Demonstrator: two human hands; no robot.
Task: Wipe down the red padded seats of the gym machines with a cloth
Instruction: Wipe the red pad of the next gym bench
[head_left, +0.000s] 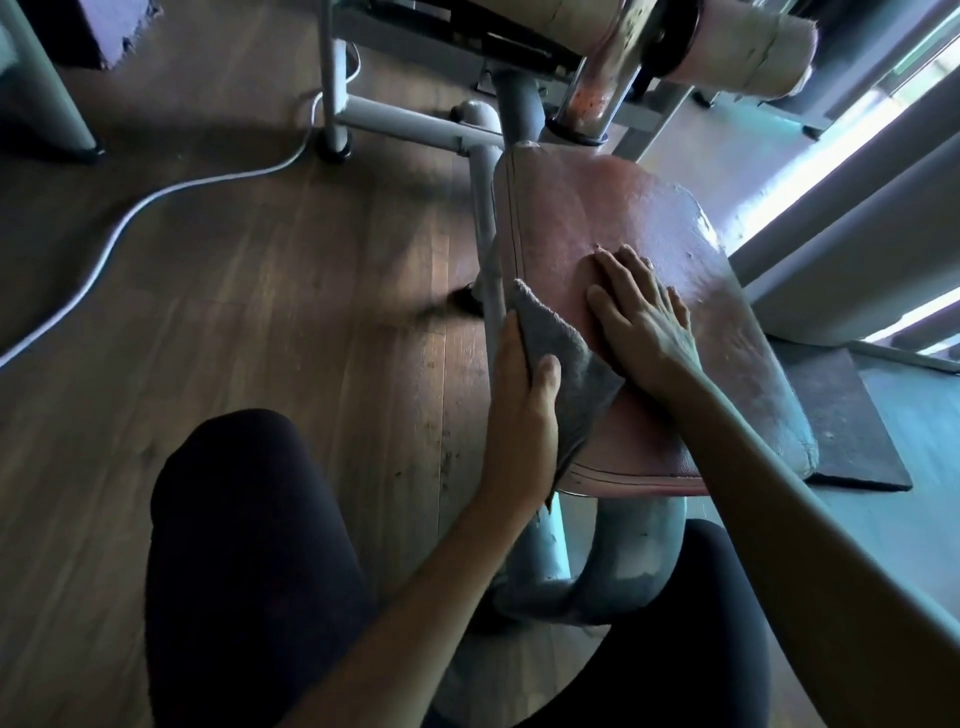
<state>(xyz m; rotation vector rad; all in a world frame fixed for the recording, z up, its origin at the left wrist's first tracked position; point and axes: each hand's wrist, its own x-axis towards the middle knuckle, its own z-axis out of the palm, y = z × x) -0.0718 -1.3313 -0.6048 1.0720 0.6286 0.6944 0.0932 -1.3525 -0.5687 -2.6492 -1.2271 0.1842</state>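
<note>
- The left hand (519, 415) is curled round a grey cloth (569, 358), with the thumb clamped on top. The cloth is pressed to the left edge of the seat and partly draped over the side.
- The right hand (647, 325) is laid flat on the pad with fingers straight and a bit spread, and nothing is held in it. It's probably being used to steady the seat.
- The red padded seat (634, 208) is right in front of the knees, carried on a grey tube frame (489, 228).
- For a decent wipe, the cloth should be flattened under the palm rather than bunched, so more pad gets covered per pass.
- Long overlapping strokes from the near edge to the far one are recommended.
- The right hand has to be lifted or shifted at some point, otherwise the patch under it gets skipped.
- The stitched seam down the left side shouldn't be forgotten, since grime tends to get trapped there.
- The right edge (701, 228) looks scuffed. Whether that's wear or dried residue can't really be told in this light, so light pressure is advised.
- Far strokes will be stopped short by the upright post (592, 93) at the seat's far end, under the foam roller (748, 52).
- A white cable (130, 218) is lying on the floor to the left and a black mat (841, 415) to the right. Neither is in the way.
</note>
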